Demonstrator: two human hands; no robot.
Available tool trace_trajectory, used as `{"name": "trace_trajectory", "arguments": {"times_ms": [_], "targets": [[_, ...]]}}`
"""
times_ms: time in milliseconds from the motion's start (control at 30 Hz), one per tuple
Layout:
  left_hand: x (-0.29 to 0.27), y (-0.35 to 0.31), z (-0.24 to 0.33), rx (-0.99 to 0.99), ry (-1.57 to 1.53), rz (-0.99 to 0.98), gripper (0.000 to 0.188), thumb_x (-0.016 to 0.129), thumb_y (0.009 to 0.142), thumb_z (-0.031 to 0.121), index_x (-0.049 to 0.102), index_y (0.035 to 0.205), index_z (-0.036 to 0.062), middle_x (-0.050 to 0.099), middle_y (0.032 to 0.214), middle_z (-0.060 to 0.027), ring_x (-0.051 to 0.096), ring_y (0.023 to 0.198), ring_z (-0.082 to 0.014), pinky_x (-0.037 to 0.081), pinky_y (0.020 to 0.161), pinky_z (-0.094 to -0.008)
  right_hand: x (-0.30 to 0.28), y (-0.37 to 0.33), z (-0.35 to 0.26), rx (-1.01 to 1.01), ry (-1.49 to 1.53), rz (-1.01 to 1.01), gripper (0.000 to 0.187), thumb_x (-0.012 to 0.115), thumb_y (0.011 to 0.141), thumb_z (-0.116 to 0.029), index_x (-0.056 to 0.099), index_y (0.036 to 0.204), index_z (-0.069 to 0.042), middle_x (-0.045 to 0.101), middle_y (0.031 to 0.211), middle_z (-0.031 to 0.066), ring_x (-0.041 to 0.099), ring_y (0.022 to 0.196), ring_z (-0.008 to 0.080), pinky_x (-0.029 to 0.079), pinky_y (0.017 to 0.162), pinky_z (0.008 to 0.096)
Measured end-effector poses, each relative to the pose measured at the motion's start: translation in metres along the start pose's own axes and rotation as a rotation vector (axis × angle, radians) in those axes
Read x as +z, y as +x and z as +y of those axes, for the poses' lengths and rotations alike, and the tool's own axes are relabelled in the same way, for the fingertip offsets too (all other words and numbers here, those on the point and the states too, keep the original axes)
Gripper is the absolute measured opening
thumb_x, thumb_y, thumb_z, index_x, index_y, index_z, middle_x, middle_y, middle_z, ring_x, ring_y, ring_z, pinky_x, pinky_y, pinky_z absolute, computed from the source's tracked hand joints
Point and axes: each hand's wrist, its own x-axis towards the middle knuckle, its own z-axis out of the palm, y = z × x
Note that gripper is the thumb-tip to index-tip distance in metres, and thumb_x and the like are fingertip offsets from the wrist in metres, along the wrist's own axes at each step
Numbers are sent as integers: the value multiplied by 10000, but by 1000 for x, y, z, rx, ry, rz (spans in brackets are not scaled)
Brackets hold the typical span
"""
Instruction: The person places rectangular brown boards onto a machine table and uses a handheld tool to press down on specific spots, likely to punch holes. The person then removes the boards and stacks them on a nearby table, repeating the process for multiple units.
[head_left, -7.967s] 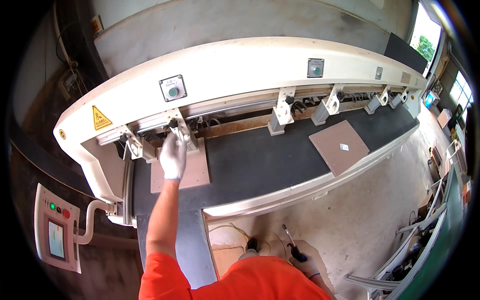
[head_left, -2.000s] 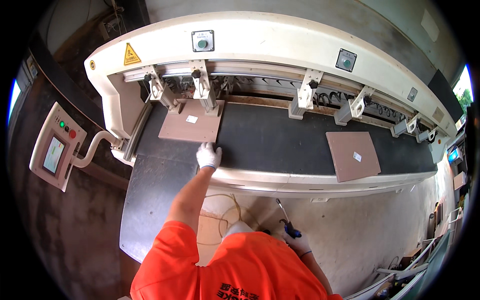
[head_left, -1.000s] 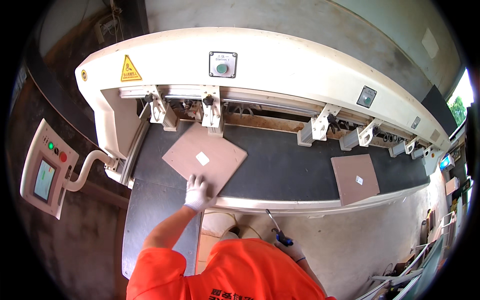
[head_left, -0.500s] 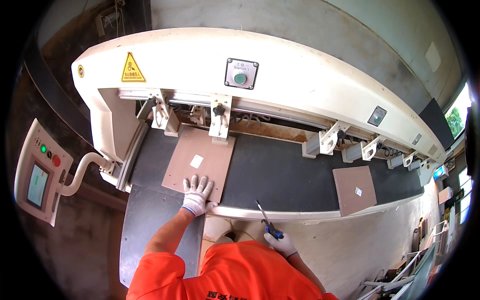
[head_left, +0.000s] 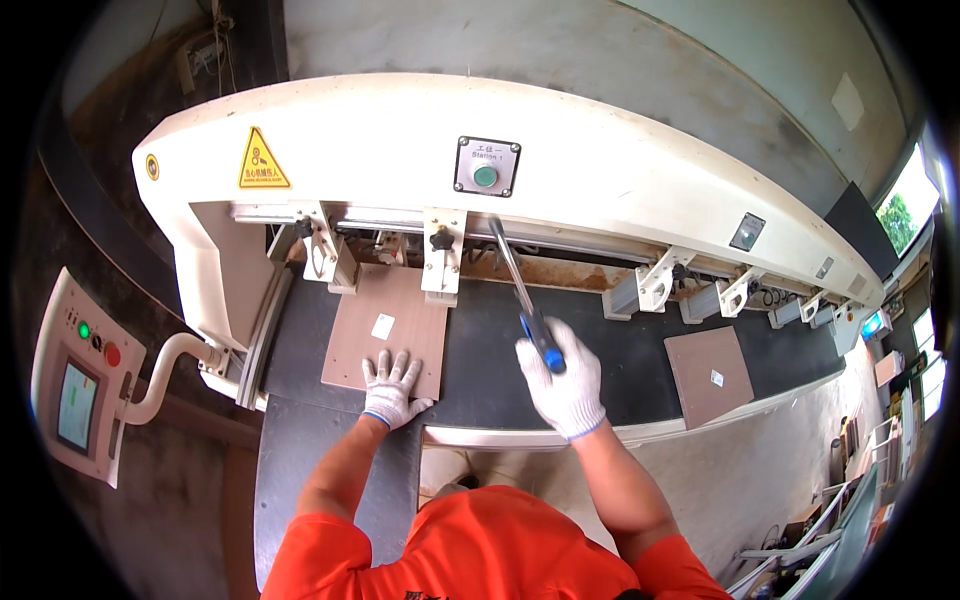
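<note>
My left hand [head_left: 392, 388], in a white knit glove, lies with spread fingers on the near edge of a brown panel [head_left: 350, 340]. The panel has a small white label and sits flat on the dark machine bed, its far edge beneath white clamp brackets [head_left: 441, 255]. In my gloved right hand [head_left: 565, 385] is a screwdriver-like tool [head_left: 520, 285] with a long metal shaft and a black-and-blue handle. Its shaft points away from me, over the bed, with the tip in front of the machine's white beam. The tool's exact kind is unclear.
A second brown labelled panel [head_left: 708, 375] rests farther right on the bed [head_left: 490, 370]. The white beam [head_left: 370, 130] carries a green push button [head_left: 485, 177]. A control panel [head_left: 85, 370] stands at left on a curved arm. A dark side table [head_left: 330, 480] adjoins the bed.
My right hand has risen from beside my body to over the bed, bringing the tool up and forward. The left-hand panel has turned slightly and shifted left, my left hand still on it.
</note>
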Motion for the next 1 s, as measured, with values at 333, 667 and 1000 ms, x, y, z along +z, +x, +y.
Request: {"name": "trace_trajectory", "arguments": {"times_ms": [333, 667, 1000], "targets": [[10, 2, -3, 9, 24, -4, 1033, 711, 896, 751, 436, 1723, 195, 344, 1803, -176, 226, 1663, -521, 51, 1300, -786, 5, -1, -12, 18, -110, -23, 359, 738, 1026, -427, 698, 1200, -115, 737, 862, 172, 742, 801, 412, 594, 712, 531], [13, -1, -3, 34, 20, 39, 1042, 724, 885, 739, 476, 1685, 120, 399, 1765, -207, 259, 1652, -529, 60, 1302, -784, -22, -279, 75, 776, -47, -782, 520, 650, 1008, -621, 746, 999, -110, 771, 851, 161, 761, 786, 387, 598, 778, 521], [30, 12, 44, -242, -30, 124, 978, 706, 950, 622, 452, 1655, -7, 372, 1764, -261, 227, 1668, -486, 81, 1358, -655, -102, -369, 51, 1508, 413, -153, 370, 808, 988, -436, 743, 997, -72, 692, 766, 37, 618, 618, 171, 498, 579, 336]]}}
